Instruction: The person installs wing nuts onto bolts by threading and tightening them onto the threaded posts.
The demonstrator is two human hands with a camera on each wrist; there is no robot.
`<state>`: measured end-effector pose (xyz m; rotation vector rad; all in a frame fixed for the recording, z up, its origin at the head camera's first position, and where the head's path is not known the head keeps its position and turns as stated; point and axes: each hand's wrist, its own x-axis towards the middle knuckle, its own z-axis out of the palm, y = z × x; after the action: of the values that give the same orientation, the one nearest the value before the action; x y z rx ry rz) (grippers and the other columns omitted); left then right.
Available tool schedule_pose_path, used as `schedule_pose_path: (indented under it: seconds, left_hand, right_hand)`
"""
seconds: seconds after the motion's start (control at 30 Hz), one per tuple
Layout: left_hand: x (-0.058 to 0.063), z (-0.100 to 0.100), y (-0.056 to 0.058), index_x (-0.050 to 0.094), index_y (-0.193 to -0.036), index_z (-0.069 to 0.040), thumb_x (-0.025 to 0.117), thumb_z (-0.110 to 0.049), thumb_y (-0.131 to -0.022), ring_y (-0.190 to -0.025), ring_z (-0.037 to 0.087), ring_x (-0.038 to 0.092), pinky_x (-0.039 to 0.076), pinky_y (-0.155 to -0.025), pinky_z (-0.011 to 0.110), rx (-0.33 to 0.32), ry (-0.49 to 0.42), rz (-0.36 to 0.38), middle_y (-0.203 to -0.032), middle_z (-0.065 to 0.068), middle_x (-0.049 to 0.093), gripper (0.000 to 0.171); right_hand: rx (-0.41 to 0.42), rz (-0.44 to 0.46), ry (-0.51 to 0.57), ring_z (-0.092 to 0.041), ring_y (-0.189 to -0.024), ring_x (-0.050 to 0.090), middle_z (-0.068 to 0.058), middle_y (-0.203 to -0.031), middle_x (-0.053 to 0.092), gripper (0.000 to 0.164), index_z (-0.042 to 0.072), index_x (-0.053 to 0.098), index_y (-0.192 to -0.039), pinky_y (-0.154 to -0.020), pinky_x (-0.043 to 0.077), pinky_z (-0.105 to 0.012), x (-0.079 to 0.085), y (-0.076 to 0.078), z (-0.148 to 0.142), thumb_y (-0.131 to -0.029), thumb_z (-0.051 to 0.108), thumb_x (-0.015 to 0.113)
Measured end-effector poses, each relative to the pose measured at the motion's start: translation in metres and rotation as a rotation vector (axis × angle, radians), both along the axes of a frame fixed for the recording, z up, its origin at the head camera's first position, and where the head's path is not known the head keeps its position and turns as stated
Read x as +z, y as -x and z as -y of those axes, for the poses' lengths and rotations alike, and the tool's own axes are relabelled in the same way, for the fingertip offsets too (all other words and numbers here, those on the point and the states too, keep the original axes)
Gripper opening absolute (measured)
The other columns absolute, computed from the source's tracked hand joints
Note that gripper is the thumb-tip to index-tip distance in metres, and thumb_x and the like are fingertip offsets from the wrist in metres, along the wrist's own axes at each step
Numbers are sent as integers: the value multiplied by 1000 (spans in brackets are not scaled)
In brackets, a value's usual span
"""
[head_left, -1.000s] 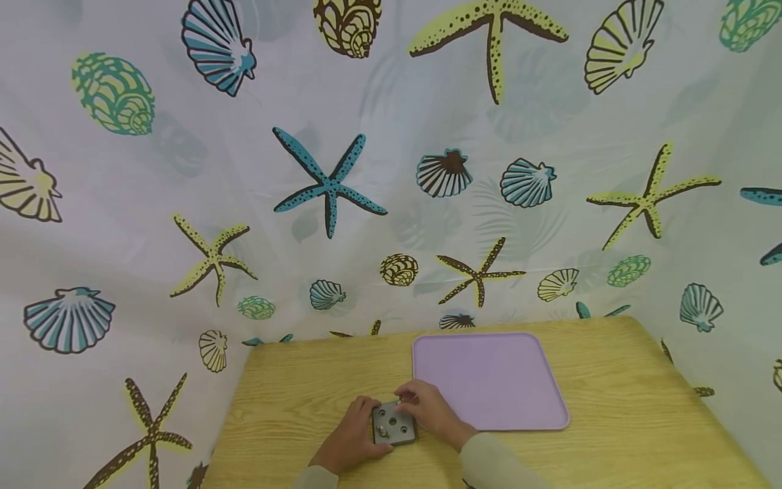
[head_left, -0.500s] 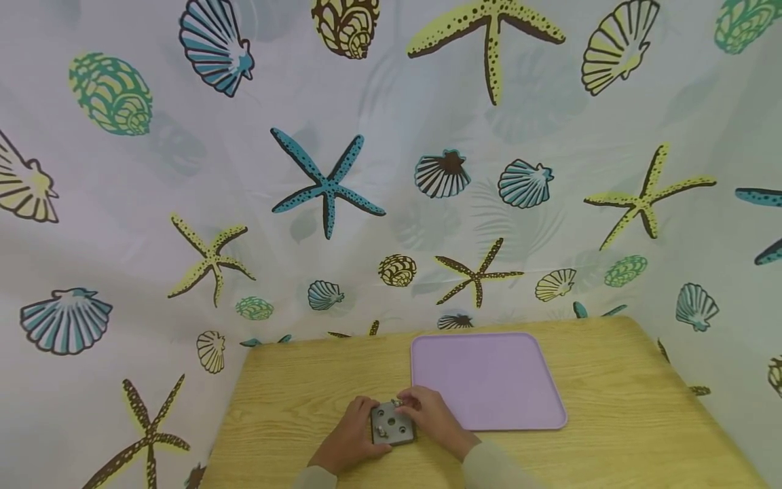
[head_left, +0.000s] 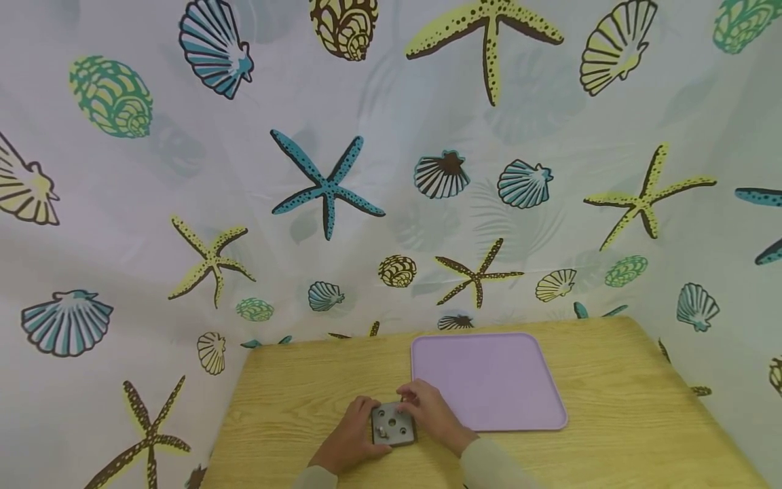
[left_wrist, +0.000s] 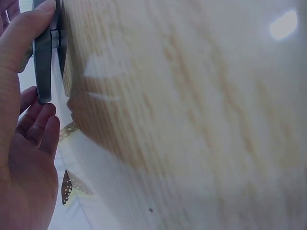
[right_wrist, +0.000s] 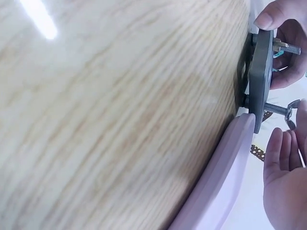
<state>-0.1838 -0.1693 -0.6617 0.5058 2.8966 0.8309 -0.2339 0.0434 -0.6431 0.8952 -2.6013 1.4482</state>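
A grey square metal plate (head_left: 393, 422) with holes sits on the table, raised on short feet in the right wrist view. My left hand (head_left: 353, 435) grips it from the left, thumb at the near edge and fingers at the far edge. At the plate's far right corner my right hand (head_left: 429, 412) pinches a wing nut (right_wrist: 290, 114). That nut sits at the outer end of a threaded bolt (right_wrist: 275, 109), well off the plate's face. A second wing nut (head_left: 382, 432) is on another bolt near the left hand, down by the plate, with thread showing beyond it.
A purple tray (head_left: 489, 380) lies just right of and behind the plate, close to the right hand. The wood-grain table (head_left: 293, 387) ends at a shell-and-starfish curtain (head_left: 366, 272) at the back and sides.
My right fingers loosened slightly round the wing nut half a second ago, leaving it visible; now they cover it again, a little higher. The left hand and plate stay put.
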Motion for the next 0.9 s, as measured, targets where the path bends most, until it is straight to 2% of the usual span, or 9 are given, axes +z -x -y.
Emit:
schedule_pose_path:
  seconds: [0.23,0.43,0.73,0.9]
  left_hand:
    - [-8,3,2,42,-129,-13,68,-64,-69,-109,12,41,41,-94,39,-11,3,-37,-122,-2,39,84]
    - [-7,2,2,41,-130,-14,69,-63,-69,-111,13,41,41,-95,39,-18,1,-30,-123,-1,39,83]
    - [-5,1,2,42,-130,-13,69,-63,-69,-110,13,41,41,-94,38,-8,24,-24,-123,0,40,84]
    - [-3,0,1,42,-130,-12,70,-62,-69,-110,13,41,41,-95,39,-6,14,-15,-123,0,40,84]
  right_hand:
    - [-20,13,-17,-4,-78,54,6,-87,59,18,10,64,-97,-69,48,-22,-1,0,1,-83,20,69]
    - [-10,48,-9,-3,-75,54,9,-83,60,19,8,65,-99,-66,48,-21,-3,-4,-2,-83,19,68]
    - [45,8,11,-3,-77,57,5,-84,63,27,2,64,-108,-69,50,-22,-5,-6,-3,-83,13,68]
    - [35,-26,4,-4,-77,56,4,-85,61,31,0,63,-108,-68,49,-22,-5,-3,-3,-81,13,70]
